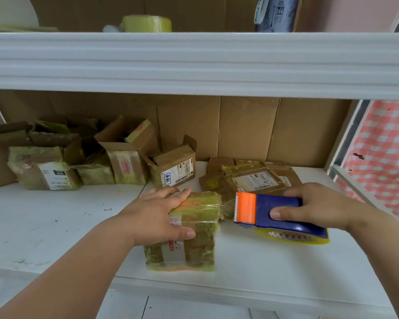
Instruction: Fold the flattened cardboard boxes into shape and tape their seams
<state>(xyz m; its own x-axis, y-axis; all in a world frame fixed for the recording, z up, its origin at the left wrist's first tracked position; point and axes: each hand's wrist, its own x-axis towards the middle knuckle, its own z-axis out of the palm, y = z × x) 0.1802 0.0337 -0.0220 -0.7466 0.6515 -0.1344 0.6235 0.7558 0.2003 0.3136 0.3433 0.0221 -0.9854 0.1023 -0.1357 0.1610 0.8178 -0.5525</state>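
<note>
White surface [55,217] set in a shelving bay, cardboard lining [240,130] at the back, a white shelf [194,63] overhead.

Left hand [157,215]: laid over the top of the taped box [194,236], fingers spread across its far edge, thumb pressed on the near face. The box stands near the front edge of the surface, wrapped in yellowish tape, sides closed.

Right hand [318,208]: gripping the tape dispenser [270,212], thumb on its blue side, fingers curled over the top. The orange toothed blade end points at the box's upper right corner; a clear strip of tape spans the short gap between them. The yellow roll sits under the blue body.

Flattened boxes [251,178]: a loose pile just behind the dispenser, count unclear.

Folded boxes [115,162]: a cluster at back left, about five, several with flaps open, the nearest just behind the left hand.

Open room: bare surface to the left of the taped box and along the front edge.

Upper shelf: one tape roll [148,23], one patterned bag [276,13].
</note>
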